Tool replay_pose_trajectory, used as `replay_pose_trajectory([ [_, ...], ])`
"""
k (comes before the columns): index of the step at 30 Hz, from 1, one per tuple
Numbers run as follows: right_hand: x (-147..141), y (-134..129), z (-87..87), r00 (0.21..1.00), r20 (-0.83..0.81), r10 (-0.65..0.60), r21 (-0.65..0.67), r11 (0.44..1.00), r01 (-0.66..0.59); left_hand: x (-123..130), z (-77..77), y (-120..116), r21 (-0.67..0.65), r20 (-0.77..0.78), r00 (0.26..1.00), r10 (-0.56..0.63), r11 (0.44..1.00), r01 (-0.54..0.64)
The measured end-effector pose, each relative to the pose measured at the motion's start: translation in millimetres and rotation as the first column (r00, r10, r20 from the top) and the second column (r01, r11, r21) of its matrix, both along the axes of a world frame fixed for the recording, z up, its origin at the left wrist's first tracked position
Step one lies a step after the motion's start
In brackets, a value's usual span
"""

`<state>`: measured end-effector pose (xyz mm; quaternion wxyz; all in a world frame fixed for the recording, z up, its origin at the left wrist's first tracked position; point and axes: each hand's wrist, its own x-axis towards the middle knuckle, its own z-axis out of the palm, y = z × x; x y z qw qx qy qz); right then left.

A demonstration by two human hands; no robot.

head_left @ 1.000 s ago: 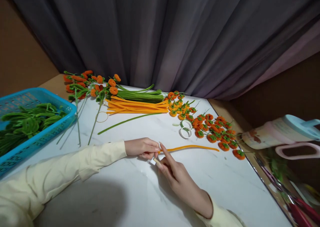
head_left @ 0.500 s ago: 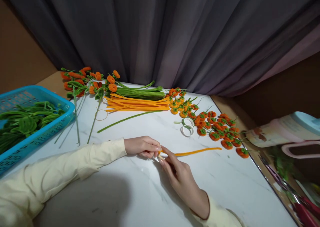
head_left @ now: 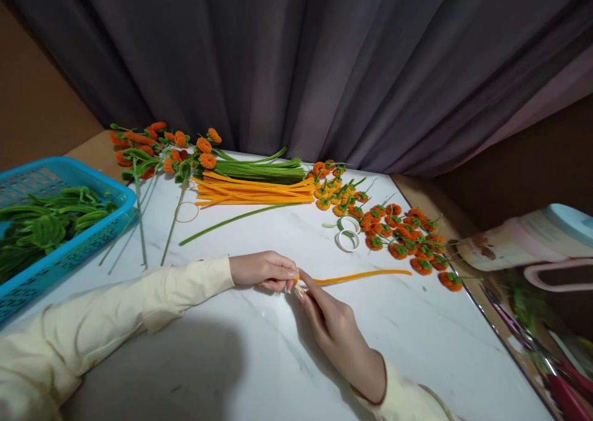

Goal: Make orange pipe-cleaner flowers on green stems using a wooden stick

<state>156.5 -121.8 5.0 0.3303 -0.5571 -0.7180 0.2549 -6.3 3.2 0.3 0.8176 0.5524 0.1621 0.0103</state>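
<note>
An orange pipe cleaner [head_left: 370, 276] runs out to the right from between my two hands, close over the white table. My left hand [head_left: 266, 271] is closed, its thumb and fingertips pinching the near end of that strip. Thumb and index finger of my right hand [head_left: 338, 328] press together at the same spot, almost touching the left fingertips. Something small and pale shows at the right thumb tip; I cannot tell what it is. Beyond the hands lie a bundle of orange pipe cleaners [head_left: 254, 191], a bundle of green pipe cleaners [head_left: 264, 169] and a single green pipe cleaner [head_left: 231, 220].
A blue basket [head_left: 92, 245] of green fuzzy pieces stands left. Orange flowers with green stems [head_left: 206, 144] lie at the back left. Several pumpkin-like orange pieces [head_left: 398, 251] spread right, near two tape rolls [head_left: 347, 240]. A tumbler [head_left: 519, 238] and red-handled tool [head_left: 567, 396] are at far right.
Both hands stay nearly in place, with a slight shift of the right fingertips at the pipe cleaner's end. The whole view has moved very slightly.
</note>
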Motion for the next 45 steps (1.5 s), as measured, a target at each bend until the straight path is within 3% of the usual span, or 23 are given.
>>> replay_pose_trajectory([
  [12,1,1,-3.2,0.998,0.025,0.053,0.086,0.995,-0.055,1,-0.1,1,0.014,-0.003,1.0,-0.003,1.0,0.003],
  [19,7,7,-1.6,0.999,0.035,-0.024,0.129,0.991,0.019,-1,-0.1,0,0.062,-0.016,0.999,-0.045,0.997,0.046],
  [27,2,0,6.6,1.0,-0.018,-0.021,-0.084,0.996,0.019,0,-1.2,0,0.031,0.009,1.0,-0.018,0.999,0.017],
  [30,-3,-6,8.2,0.988,-0.136,-0.077,-0.17,0.984,0.053,-1,0.8,-2,0.089,-0.004,1.0,0.011,0.996,-0.01],
  [33,-12,-10,8.1,0.894,-0.405,-0.192,-0.312,0.948,0.062,-1,2.5,-5,0.178,-0.015,0.998,0.066,0.982,-0.062],
  [37,-22,-8,4.6,0.661,-0.677,-0.324,-0.534,0.834,-0.138,-2,2.6,-9,0.279,-0.008,0.995,0.102,0.956,-0.096],
  [41,-25,-1,2.1,0.459,-0.794,-0.398,-0.538,0.813,-0.225,-3,1.0,-11,0.337,0.007,0.991,0.136,0.933,-0.13],
  [45,-24,1,1.8,0.386,-0.844,-0.373,-0.498,0.811,-0.305,-3,0.1,-13,0.359,0.017,0.989,0.149,0.922,-0.145],
])
